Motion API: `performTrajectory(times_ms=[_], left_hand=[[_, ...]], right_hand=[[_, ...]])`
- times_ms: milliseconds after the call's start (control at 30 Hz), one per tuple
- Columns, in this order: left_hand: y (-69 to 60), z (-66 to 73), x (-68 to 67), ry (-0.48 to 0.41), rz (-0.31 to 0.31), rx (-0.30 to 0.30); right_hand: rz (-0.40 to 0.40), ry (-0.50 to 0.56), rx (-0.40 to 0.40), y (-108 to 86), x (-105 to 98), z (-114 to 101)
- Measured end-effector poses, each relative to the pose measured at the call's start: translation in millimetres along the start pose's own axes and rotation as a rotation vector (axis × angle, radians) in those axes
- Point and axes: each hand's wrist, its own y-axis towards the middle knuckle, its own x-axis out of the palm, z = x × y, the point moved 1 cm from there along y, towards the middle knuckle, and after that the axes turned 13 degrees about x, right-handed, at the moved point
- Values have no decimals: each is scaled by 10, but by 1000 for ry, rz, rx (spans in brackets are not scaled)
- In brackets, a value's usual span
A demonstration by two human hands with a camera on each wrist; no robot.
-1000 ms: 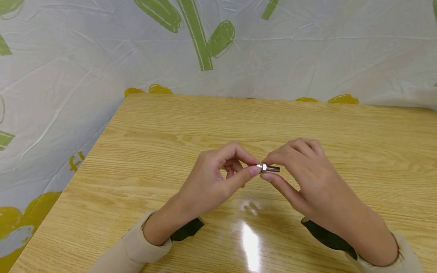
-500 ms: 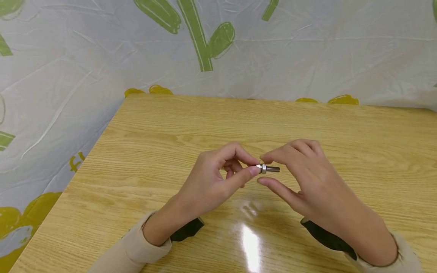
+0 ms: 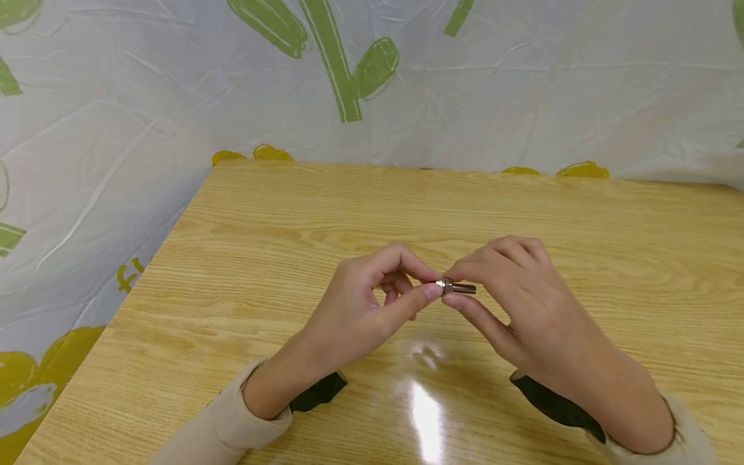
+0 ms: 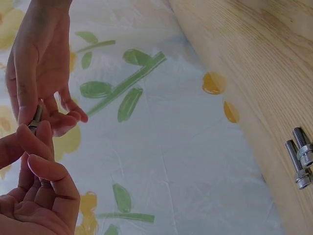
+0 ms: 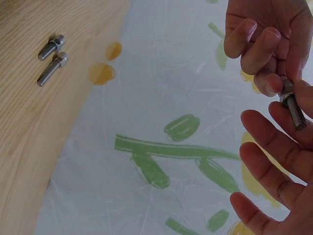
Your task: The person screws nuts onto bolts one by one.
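Note:
My left hand pinches the head end of a silver bolt between thumb and forefinger. A hex nut sits on the bolt close to the head, and the bare threaded end points right. My right hand holds the nut between thumb and forefinger. Up close in the right wrist view, the bolt's threads show between both hands, while the right hand's other fingers spread loosely. The bolt head is mostly hidden by the left fingertips.
Two more bolts with nuts lie on the wooden table, one bolt beside the other bolt; the head view does not show them. A pale flowered sheet hangs behind the table edge.
Half a second ago the right thumb and forefinger were spread off the nut; now they have come together on it again. The nut looks turned a little. The left hand has stayed still.

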Motion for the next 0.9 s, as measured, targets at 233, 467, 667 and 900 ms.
performTrajectory(times_ms=[233,467,667,900], left_hand=[[-32,-87,19,-15,18,43],[1,-4,2,-9,27,34],[11,15,5,-25,33,7],[16,3,4,-23,34,23]], right_hand=[[-18,-32,26,10,-32,-9],[-4,-5,66,-7,-28,9],[25,54,25,-26,-4,36],[25,32,14,-18,9,59]])
